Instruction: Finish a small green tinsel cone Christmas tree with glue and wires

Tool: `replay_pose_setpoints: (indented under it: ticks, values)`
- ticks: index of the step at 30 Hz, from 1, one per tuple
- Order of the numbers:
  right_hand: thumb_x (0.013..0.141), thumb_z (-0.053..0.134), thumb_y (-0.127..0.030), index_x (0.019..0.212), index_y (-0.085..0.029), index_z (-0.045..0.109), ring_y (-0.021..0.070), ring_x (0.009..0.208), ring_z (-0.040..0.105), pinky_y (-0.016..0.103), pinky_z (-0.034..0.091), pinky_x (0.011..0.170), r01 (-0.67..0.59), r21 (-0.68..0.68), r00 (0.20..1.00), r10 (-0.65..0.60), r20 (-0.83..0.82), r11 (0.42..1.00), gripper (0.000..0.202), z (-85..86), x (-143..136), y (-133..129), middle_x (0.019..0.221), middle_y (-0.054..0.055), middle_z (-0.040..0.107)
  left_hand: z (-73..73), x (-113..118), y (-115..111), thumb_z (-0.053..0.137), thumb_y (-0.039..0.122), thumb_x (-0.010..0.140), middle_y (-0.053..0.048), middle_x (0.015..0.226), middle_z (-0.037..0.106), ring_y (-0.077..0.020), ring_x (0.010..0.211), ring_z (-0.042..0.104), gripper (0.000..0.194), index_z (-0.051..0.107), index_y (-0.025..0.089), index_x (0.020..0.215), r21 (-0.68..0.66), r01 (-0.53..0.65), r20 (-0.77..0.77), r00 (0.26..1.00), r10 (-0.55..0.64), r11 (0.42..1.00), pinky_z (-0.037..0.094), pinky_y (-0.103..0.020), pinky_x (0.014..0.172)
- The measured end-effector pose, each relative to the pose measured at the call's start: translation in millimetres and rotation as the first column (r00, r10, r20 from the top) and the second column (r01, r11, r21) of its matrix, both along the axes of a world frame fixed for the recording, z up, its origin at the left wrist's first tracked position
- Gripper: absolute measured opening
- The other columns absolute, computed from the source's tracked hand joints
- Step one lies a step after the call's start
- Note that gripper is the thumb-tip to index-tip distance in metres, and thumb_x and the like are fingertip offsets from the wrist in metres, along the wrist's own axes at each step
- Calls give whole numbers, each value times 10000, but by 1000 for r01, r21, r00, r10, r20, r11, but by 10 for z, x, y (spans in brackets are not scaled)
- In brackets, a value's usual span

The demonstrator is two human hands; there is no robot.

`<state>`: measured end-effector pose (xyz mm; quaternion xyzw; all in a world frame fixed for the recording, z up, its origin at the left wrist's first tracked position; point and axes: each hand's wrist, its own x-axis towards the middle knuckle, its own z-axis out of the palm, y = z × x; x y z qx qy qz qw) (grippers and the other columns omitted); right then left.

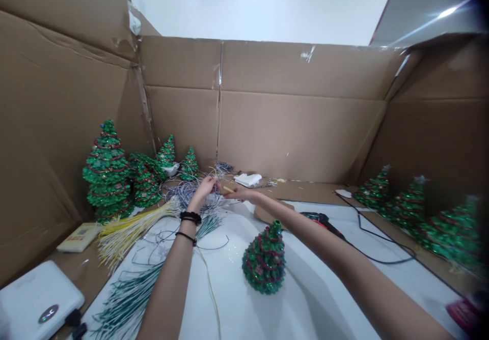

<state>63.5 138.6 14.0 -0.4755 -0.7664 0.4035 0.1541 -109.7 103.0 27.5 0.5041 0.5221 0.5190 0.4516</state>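
Note:
My left hand [208, 185], with dark bands on its wrist, is closed at a tangle of silvery wire [183, 191] near the back of the table. What its fingers pinch is too small to make out. Just to the right, my right hand [241, 193] has its fingers closed on a short tan stick [228, 190] that points toward the left hand. Nearer to me, a small green Christmas tree [264, 261] with red garland stands upright on the white surface, touched by neither hand. Green-and-white wire strands [128, 299] lie beside my left forearm.
Several decorated trees [107, 177] stand at the left, more [408, 205] at the right. Yellow strands [133, 228], a white device [36, 299] and a pad [79, 237] lie left. A black-and-red corded tool [321, 220] lies beyond my right forearm. Cardboard walls [298, 131] enclose the table.

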Motion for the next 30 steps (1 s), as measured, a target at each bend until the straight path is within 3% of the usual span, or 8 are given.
replay_pose_setpoints:
  ticks: [6, 11, 17, 19, 21, 23, 27, 30]
  values:
    - [599, 733, -345, 570, -161, 542, 64, 465, 306, 211, 187, 421, 134, -20, 984, -135, -116, 991, 267, 99, 6, -42, 450, -57, 389, 39, -29, -56, 510, 243, 840, 8, 594, 596, -116, 555, 565, 158, 467, 169, 708, -26, -23, 75, 997, 24, 999, 405, -211, 546]
    - [702, 602, -497, 600, -181, 458, 56, 442, 279, 201, 191, 404, 283, 22, 886, -253, -389, 959, 361, 515, 455, -96, 501, -55, 380, -20, -182, -29, 477, 235, 850, 26, 578, 548, -121, 540, 559, 125, 456, 175, 742, -15, -139, 140, 980, 139, 990, 464, -242, 573]
    - [674, 587, -622, 645, -194, 398, 39, 431, 227, 191, 179, 400, 455, 125, 699, -267, -663, 882, 468, 902, 975, -580, 538, -76, 349, -154, -200, 42, 524, 273, 791, 25, 539, 515, -103, 470, 492, 198, 475, 163, 634, -17, -278, 112, 954, 278, 960, 429, -221, 528]
    - [674, 603, -622, 660, -195, 407, 40, 431, 241, 190, 188, 400, 610, 138, 513, -255, -820, 780, 470, 981, 1014, -761, 543, -78, 358, -178, -155, 39, 539, 299, 769, 35, 502, 489, -109, 455, 480, 226, 470, 169, 597, -16, -301, 51, 952, 302, 953, 416, -224, 517]
    - [700, 605, -602, 703, -197, 426, 46, 447, 283, 184, 219, 409, 810, 108, 243, -162, -956, 577, 443, 1076, 1034, -924, 570, -76, 386, -165, -125, 19, 546, 304, 752, 41, 460, 461, -131, 471, 501, 240, 461, 179, 566, -5, -307, -35, 951, 307, 952, 419, -239, 532]
    - [725, 620, -561, 747, -195, 457, 53, 477, 329, 182, 257, 433, 900, 97, 137, -65, -988, 426, 401, 1190, 1077, -1079, 601, -70, 416, -74, -123, -16, 579, 269, 713, 43, 402, 414, -168, 502, 533, 256, 446, 191, 508, 17, -296, -149, 944, 295, 955, 424, -266, 564]
    - [703, 691, -496, 780, -179, 540, 70, 505, 363, 201, 270, 458, 846, 248, 344, -128, -930, 472, 359, 1405, 1223, -1427, 597, -57, 437, 469, -54, -267, 652, 163, 629, 16, 360, 355, -257, 637, 590, 358, 393, 208, 385, 126, -251, -368, 887, 280, 960, 419, -334, 702]
    - [749, 662, -485, 753, -172, 594, 87, 518, 372, 220, 289, 479, 776, 401, 527, -150, -836, 487, 320, 1515, 1301, -1735, 580, -40, 444, 1030, 262, -812, 548, 272, 797, -54, 642, 613, -266, 837, 603, 227, 587, 201, 585, 433, -145, -465, 810, 358, 890, 407, -350, 811]
